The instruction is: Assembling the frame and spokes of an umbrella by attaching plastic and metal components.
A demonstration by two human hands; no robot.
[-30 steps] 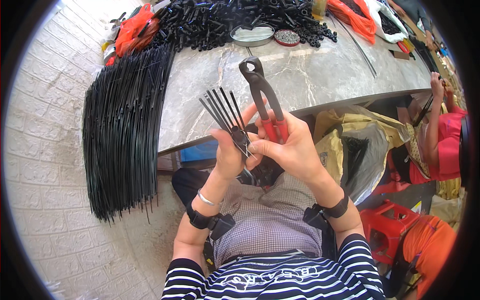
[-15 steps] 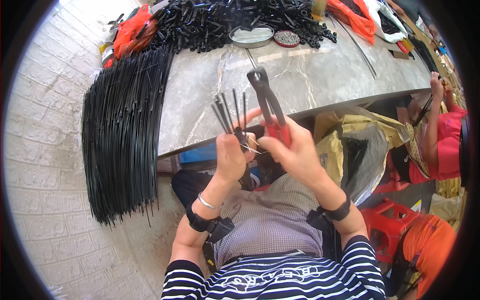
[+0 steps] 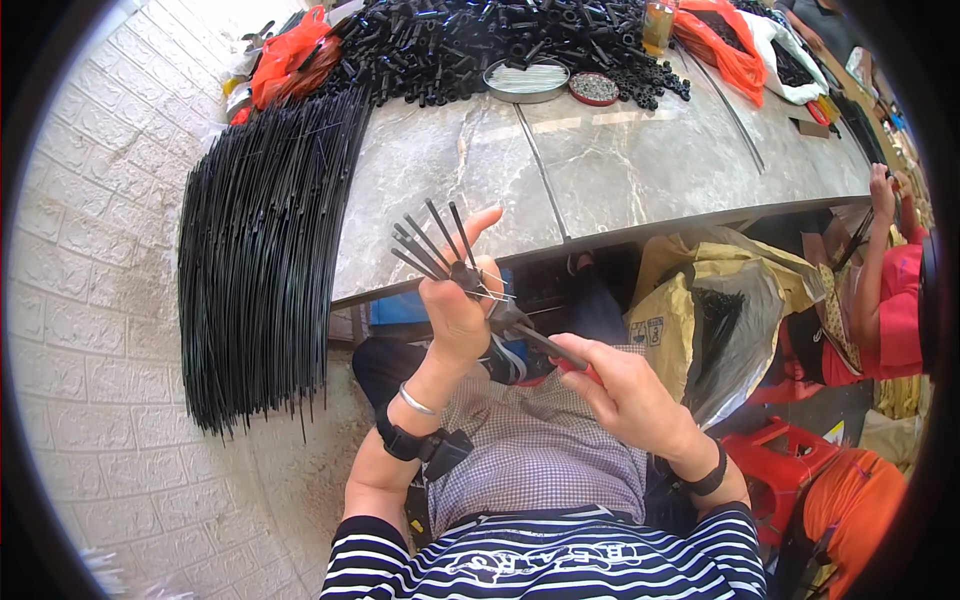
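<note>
My left hand (image 3: pixel 458 318) is closed around a black hub-like piece (image 3: pixel 464 276), its index finger stretched out. Several short black rods (image 3: pixel 432 238) fan up from that piece, and thin pale wire ends (image 3: pixel 492 294) poke out on its right side. In my right hand (image 3: pixel 632 398) is a pair of end-cutting pincers (image 3: pixel 545 344) with dark jaws and red grips. The jaws point left and meet the wire ends beside my left palm; whether they close on a wire is too small to tell.
Long black rods (image 3: pixel 265 270) hang over the table's left end. On the grey marble table (image 3: pixel 620 180) lie a heap of black tubular parts (image 3: pixel 440 45), a round tin of white sticks (image 3: pixel 527 82) and a red dish (image 3: pixel 594 89). A yellow sack (image 3: pixel 665 320) stands below; a co-worker's hands (image 3: pixel 882 195) are at right.
The pincers have swung down from pointing up at the table to the wire ends by my left hand. My right hand has dropped lower; the rods in my left hand tilt further left.
</note>
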